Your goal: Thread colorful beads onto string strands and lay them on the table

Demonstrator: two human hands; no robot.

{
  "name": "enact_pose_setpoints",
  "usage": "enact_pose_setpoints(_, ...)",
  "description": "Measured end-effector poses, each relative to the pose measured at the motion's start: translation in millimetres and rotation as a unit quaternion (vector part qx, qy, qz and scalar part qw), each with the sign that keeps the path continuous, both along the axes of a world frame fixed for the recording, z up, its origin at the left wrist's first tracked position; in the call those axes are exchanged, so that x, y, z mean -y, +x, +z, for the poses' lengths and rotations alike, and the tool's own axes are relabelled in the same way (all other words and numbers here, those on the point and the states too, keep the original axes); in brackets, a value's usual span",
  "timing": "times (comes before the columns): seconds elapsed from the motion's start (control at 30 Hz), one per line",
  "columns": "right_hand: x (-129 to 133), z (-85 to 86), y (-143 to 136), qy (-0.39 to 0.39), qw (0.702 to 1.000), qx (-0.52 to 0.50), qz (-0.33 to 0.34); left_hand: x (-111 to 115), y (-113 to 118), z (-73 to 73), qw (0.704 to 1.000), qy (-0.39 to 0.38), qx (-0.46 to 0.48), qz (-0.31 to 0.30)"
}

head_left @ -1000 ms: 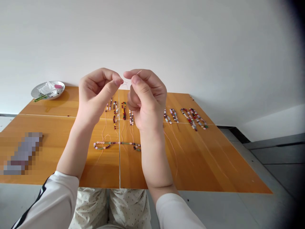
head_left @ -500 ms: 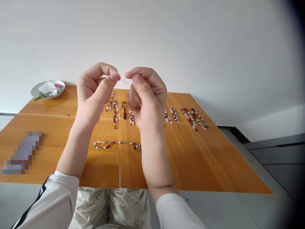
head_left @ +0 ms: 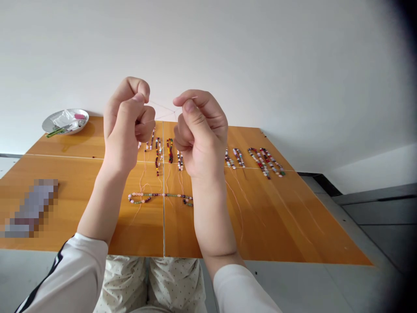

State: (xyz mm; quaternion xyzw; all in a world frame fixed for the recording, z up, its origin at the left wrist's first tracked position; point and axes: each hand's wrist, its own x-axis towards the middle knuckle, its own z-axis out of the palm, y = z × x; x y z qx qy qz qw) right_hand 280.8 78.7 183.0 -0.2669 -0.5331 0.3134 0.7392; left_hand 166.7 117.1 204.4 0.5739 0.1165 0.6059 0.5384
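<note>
A fine, pale thread stretches between my two raised hands, above the table's far side. Its strands meet at a small point, perhaps a knot, close to my right fingers. My left hand is closed, pinching the thread between thumb and forefinger, while another strand runs to its curled lower fingers. My right hand is also closed on the thread, thumb against forefinger, with a short end sticking out above. Below them, a multicoloured bead string lies across the table, its right end hidden behind my right wrist.
Several looped bead strands lie in a row across the wooden table, some with loose pink threads trailing toward me. A plate with plastic bags and small items stands at the back left. A blurred-out object lies at the left.
My left hand has moved left and slightly up, away from the right, and its fingers have curled in. The loose thread loop has drawn taut. My right hand has barely moved.
</note>
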Motion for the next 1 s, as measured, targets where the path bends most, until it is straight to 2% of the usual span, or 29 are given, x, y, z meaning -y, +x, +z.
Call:
enact_pose_setpoints(0.13, 0.1, -0.6, -0.6, 0.0, 1.0, 0.023, -0.019, 2.2, -1.5, 1.8, 1.0, -0.008, -0.019, 0.006)
enact_pose_setpoints(0.47, 0.6, -2.7, -3.6, -0.019, 0.997, 0.01, -0.075, 3.2, 1.0, 1.7, 0.999, -0.012, -0.016, -0.033)
enact_pose_setpoints(0.6, -1.8, -6.2, -1.0, -0.021, 0.994, 0.046, -0.098, 3.1, 1.0, 1.4, 0.999, -0.008, -0.028, -0.038)
enact_pose_setpoints(0.8, -2.9, -5.0, 3.8, -0.028, 0.991, 0.065, -0.114, -4.8, -0.9, -5.9, 0.999, 0.032, -0.04, -0.005)
enact_pose_setpoints(0.9, -7.0, -4.7, 5.9, 0.012, 0.993, 0.054, -0.108, -10.5, -1.7, -10.1, 0.996, 0.045, -0.072, 0.018)
enact_pose_setpoints(1.0, -10.0, -5.1, 6.8, 0.047, 0.994, 0.027, -0.099, -16.8, -0.9, -13.6, 0.996, 0.064, -0.062, 0.03)
